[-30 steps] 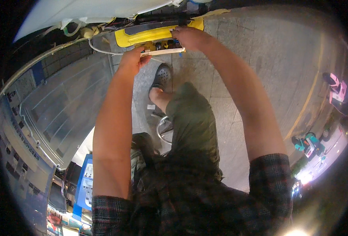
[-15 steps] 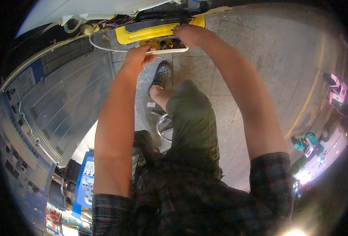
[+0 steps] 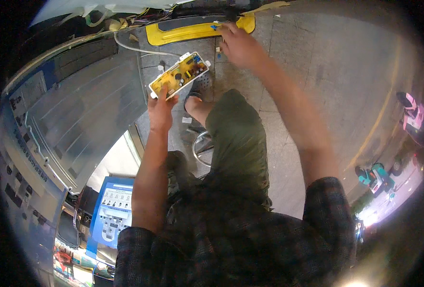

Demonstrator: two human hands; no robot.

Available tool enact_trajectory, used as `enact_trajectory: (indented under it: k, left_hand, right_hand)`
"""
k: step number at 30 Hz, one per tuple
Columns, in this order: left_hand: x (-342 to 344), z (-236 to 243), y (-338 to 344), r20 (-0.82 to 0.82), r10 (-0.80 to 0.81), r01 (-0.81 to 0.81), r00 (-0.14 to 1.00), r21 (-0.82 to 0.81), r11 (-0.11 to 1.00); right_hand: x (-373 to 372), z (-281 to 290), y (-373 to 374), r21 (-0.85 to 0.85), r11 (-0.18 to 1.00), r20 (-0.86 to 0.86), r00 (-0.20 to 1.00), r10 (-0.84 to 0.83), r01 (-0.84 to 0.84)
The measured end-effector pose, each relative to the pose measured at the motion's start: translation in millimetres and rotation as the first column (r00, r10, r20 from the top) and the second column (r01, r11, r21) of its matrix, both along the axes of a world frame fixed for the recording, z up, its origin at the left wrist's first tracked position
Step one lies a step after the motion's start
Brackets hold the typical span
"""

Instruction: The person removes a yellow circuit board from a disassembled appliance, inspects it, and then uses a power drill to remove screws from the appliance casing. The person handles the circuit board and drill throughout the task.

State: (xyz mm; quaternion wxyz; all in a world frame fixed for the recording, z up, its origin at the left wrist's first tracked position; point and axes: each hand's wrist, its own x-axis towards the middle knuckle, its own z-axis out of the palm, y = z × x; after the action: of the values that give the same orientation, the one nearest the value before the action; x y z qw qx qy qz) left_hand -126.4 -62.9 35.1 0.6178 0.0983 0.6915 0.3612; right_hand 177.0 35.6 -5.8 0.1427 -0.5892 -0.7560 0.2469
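the grey pavement (image 3: pixel 312 62) spread widest, filling the middle and right of the view. to the left stood a big grey ribbed panel (image 3: pixel 90 129), and below it a blue-bordered sheet (image 3: pixel 115 203), beside the left forearm. near the top edge lay a long yellow frame (image 3: pixel 188 36), just beyond the hands. a circuit board in a white tray (image 3: pixel 180 76) was tilted in the air between that frame and the person's knee, above a dark clog (image 3: pixel 201 85) which it partly covered. the left hand (image 3: pixel 161 110) gripped the tray's lower left end, thumb over the board. the right hand (image 3: pixel 243 47), well apart from the tray, had bent fingers by the frame, near a tiny blue piece (image 3: pixel 214 27); whether they pinched it, i could not tell.
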Motion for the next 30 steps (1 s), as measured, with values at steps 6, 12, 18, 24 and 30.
enact_trajectory:
  k: [6,12,18,24,30]
  left_hand:
    - [6.8,69.7,-20.8,0.052,0.027,-0.033,0.998,0.117,0.993]
    - [4.6,103.4,-42.7,0.142,0.052,-0.071,0.989,0.133,0.989]
    - [-22.8,120.5,-90.0,0.210,0.041,-0.053,0.977,0.055,0.997]
    - [-24.5,165.6,-109.5,0.270,-0.033,-0.019,0.962,0.188,0.982]
    - [-10.7,208.4,-127.7,0.251,-0.060,-0.018,0.966,0.298,0.954]
  right_hand:
    - [-32.3,139.0,-120.9,-0.276,0.921,-0.108,0.943,-0.314,0.275]
    - [-26.1,144.5,-192.6,-0.077,0.962,-0.029,0.964,-0.265,0.262]
    - [-45.1,140.4,-200.0,-0.076,0.942,0.021,0.945,-0.326,0.327]
    - [-36.5,142.9,-209.8,-0.147,0.915,0.071,0.927,-0.369,0.375]
    - [-25.7,143.7,-227.7,-0.167,0.901,0.098,0.916,-0.389,0.400]
